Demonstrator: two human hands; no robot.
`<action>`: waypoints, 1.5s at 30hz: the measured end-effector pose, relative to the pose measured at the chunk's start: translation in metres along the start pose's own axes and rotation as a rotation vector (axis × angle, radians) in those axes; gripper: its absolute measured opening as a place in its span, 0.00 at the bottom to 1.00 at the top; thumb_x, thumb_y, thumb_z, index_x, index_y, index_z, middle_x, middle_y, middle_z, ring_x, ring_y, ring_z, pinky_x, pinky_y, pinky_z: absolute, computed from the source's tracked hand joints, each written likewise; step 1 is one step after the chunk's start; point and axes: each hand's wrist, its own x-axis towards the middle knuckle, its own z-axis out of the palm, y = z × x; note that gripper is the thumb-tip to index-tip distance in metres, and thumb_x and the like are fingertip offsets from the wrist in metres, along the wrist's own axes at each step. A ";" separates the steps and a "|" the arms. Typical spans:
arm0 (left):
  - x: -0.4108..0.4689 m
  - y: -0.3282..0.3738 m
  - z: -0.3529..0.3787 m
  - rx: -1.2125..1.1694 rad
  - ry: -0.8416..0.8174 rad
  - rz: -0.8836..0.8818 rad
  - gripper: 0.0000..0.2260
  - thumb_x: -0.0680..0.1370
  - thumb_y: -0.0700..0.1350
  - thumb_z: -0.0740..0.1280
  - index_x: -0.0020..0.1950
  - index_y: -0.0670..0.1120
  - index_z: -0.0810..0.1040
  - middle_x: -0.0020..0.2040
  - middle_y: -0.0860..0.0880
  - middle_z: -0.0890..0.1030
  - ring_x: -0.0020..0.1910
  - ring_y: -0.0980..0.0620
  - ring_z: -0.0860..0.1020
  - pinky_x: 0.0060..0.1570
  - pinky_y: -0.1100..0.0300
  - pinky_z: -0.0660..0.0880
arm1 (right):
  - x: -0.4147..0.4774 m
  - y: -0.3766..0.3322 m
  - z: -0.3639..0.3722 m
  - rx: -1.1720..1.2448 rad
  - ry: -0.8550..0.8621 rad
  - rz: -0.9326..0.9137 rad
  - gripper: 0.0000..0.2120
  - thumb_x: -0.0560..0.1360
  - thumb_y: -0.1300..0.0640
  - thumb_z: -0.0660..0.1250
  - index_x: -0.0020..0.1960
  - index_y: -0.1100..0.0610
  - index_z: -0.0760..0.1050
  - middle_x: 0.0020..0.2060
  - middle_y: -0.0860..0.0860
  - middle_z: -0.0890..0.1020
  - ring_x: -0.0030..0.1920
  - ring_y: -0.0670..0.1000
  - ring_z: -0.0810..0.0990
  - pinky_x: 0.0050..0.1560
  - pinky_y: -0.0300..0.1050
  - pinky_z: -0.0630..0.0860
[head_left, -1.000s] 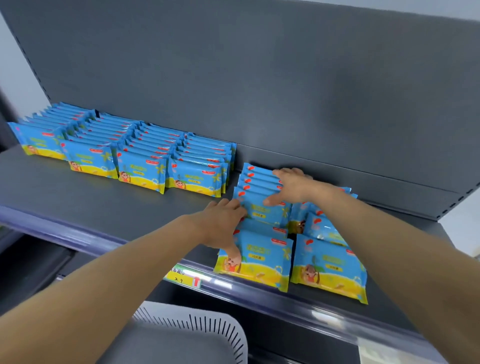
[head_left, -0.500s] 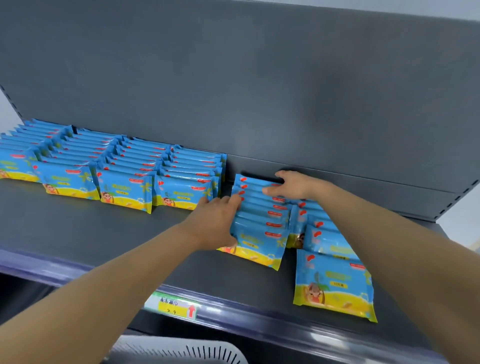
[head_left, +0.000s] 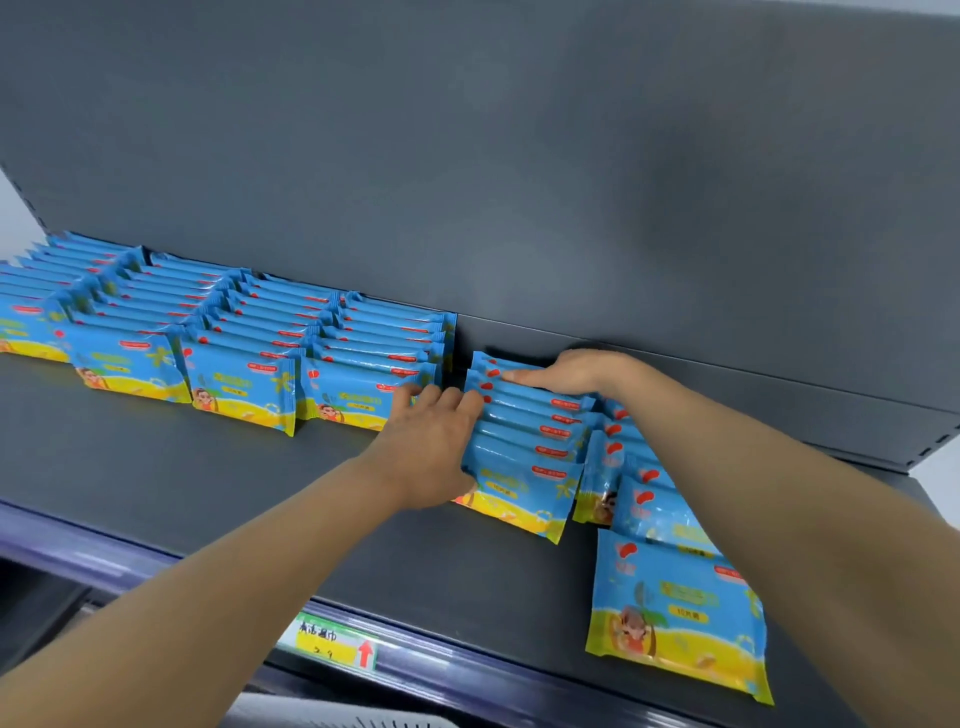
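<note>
Both hands squared up a row (head_left: 524, 447) of blue packs on the shelf (head_left: 208, 493).

The row stood on edge towards the rear of the shelf, just right of four tidy rows (head_left: 234, 338), with a narrow gap between them. The left hand (head_left: 431, 447) gripped its left end, fingers curled over the tops of the packs and thumb down at the front pack. The right hand (head_left: 566, 371) lay on the rearmost pack near the back panel (head_left: 519, 182), fingers fairly straight and pressing along its top edge; its thumb was hidden. Loose packs (head_left: 675, 618) lay overlapping just to the right, partly under the right forearm, the nearest one flat by the front edge. A yellow price tag (head_left: 335, 644) sat on the front rail.
</note>
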 end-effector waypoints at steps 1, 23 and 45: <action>-0.001 0.000 0.000 -0.009 -0.005 0.005 0.27 0.69 0.57 0.67 0.62 0.49 0.63 0.55 0.51 0.68 0.58 0.50 0.66 0.67 0.52 0.54 | -0.002 -0.001 -0.001 -0.005 -0.023 0.000 0.39 0.69 0.26 0.55 0.60 0.58 0.76 0.61 0.54 0.78 0.59 0.54 0.77 0.58 0.48 0.72; -0.017 -0.006 0.014 -0.010 0.218 0.146 0.37 0.65 0.65 0.64 0.69 0.48 0.66 0.62 0.51 0.70 0.64 0.49 0.63 0.71 0.50 0.51 | 0.000 -0.004 -0.005 0.006 0.056 -0.140 0.27 0.69 0.36 0.68 0.54 0.59 0.77 0.52 0.52 0.80 0.52 0.51 0.78 0.49 0.47 0.73; 0.032 -0.021 0.029 0.292 0.223 0.118 0.44 0.71 0.62 0.67 0.76 0.43 0.49 0.75 0.44 0.57 0.75 0.42 0.53 0.73 0.48 0.42 | -0.004 -0.006 0.003 0.035 0.543 -0.160 0.15 0.79 0.57 0.59 0.61 0.62 0.74 0.62 0.61 0.71 0.63 0.60 0.70 0.63 0.48 0.70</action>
